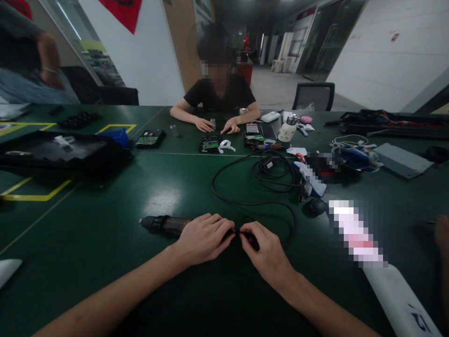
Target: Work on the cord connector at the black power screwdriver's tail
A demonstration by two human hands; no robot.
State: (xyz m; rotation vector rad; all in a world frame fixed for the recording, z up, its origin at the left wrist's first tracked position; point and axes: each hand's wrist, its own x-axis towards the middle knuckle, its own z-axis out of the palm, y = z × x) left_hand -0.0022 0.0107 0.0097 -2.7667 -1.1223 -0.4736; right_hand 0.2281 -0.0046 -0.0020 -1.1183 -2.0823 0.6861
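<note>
A dark electric screwdriver (164,224) lies on the green table (105,234), its tip pointing left. My left hand (205,236) is wrapped over its rear end. My right hand (263,248) pinches the black cable (252,203) where it meets the tool, fingertips almost touching the left hand's. The cable loops away to the right and back toward a coil (275,171) in the middle of the table.
A person sits across the table with hands by a circuit board (209,143). Another drive (150,138), a black tray (59,152), a white cup (287,131), loose tools and a white blurred object (379,271) lie about. A chair (313,96) stands behind.
</note>
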